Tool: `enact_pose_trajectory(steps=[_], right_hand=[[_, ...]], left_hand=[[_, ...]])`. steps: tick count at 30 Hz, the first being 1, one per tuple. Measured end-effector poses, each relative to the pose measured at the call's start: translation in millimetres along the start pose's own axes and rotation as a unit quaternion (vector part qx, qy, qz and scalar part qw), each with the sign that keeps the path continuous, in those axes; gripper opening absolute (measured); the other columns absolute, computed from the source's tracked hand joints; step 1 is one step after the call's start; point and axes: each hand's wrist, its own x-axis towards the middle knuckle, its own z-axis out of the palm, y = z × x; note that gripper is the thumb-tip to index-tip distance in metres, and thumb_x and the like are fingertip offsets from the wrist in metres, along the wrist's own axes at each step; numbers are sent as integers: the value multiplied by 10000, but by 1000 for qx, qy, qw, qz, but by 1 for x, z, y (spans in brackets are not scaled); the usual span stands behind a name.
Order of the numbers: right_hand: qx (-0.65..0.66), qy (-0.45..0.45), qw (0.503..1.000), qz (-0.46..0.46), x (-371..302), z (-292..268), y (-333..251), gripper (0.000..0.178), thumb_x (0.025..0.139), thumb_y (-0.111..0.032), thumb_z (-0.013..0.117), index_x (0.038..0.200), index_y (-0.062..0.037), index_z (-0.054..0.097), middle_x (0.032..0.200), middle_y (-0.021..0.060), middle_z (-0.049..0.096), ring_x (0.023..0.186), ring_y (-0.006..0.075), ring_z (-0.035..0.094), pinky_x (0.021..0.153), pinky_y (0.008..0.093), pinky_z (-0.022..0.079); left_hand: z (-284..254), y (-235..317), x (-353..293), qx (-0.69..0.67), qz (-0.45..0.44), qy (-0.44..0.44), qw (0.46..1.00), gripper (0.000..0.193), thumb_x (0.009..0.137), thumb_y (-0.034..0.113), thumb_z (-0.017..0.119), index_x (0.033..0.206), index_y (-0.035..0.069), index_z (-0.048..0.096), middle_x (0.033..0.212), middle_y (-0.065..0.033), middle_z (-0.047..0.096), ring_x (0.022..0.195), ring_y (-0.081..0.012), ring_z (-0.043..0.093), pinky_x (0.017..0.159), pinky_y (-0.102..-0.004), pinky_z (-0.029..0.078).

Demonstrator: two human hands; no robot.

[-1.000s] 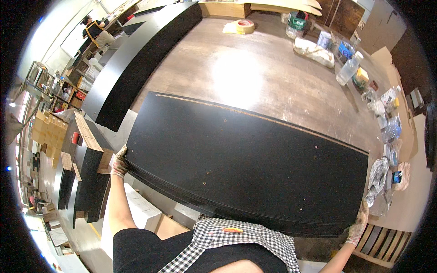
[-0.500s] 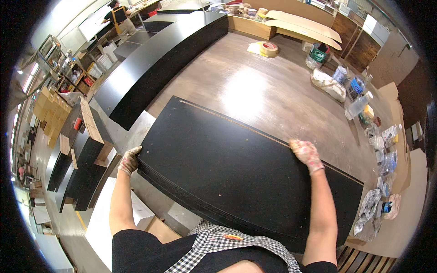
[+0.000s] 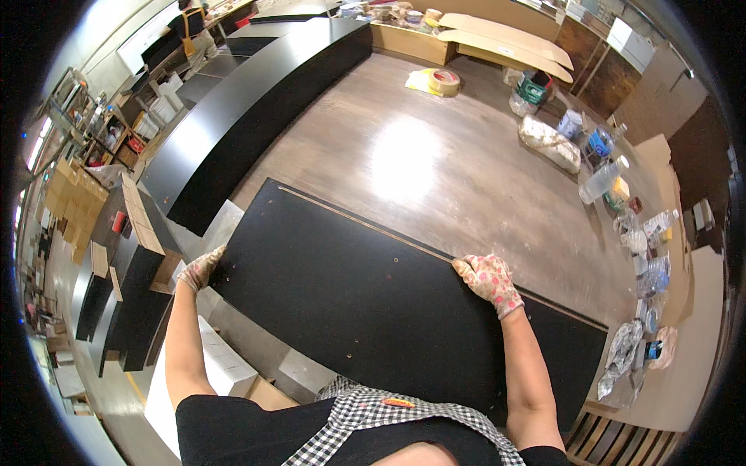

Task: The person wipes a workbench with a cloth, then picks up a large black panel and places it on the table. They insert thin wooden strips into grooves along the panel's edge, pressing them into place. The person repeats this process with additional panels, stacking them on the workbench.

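A large black panel with a pale groove along its far edge and a few small holes lies across the front of the worktable, close to my apron. My left hand, in a patterned work glove, grips the panel's left end, its fingers partly hidden by the edge. At the far edge, right of the middle, my right hand is closed over the rim by the groove. Its glove is pale with pink dots. Whether other panels lie underneath does not show.
A stack of curved black panels runs along the table's left side. Tape sits at the back. Bottles and wrappers line the right. Black pieces stand lower left. Another person works far left.
The black panel has moved left in view, along with both my hands. My right hand shows more of its back. The layered near edge seen earlier no longer shows.
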Motion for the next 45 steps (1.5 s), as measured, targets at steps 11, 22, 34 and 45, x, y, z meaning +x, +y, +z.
enact_pose_trajectory(steps=[11, 22, 34, 45], right_hand=[[-8, 15, 1000, -21, 14, -11, 1, 606, 999, -542, 416, 906, -52, 759, 881, 199, 729, 886, 346, 715, 838, 470, 559], [33, 43, 990, -133, 88, -22, -20, 444, 999, -452, 496, 1130, -85, 711, 973, 137, 738, 937, 314, 704, 905, 456, 529], [314, 391, 839, -208, -117, -68, 138, 180, 921, 13, 638, 1097, -11, 668, 1054, 156, 724, 975, 282, 714, 847, 360, 581], [586, 48, 809, 31, -225, 32, 168, 825, 969, -458, 625, 1528, 33, 267, 1544, 299, 342, 1421, 398, 381, 1126, 436, 378]], left_hand=[[38, 44, 18, 67, 22, 5, 998, 815, 966, 617, 481, 1527, 34, 385, 1538, -93, 439, 1385, -260, 429, 1162, -466, 304], [58, 2, -52, -28, -22, 97, 995, 946, 920, 677, 505, 1540, -9, 309, 1530, -158, 425, 1358, -340, 453, 1155, -458, 328], [292, -40, -235, -180, -109, 212, 954, 821, 948, 646, 488, 1519, 69, 370, 1499, -142, 461, 1355, -328, 451, 1150, -498, 354], [483, -88, -376, -307, -108, 246, 913, 821, 936, 675, 478, 1502, 85, 399, 1487, -143, 473, 1352, -327, 451, 1141, -490, 369]])
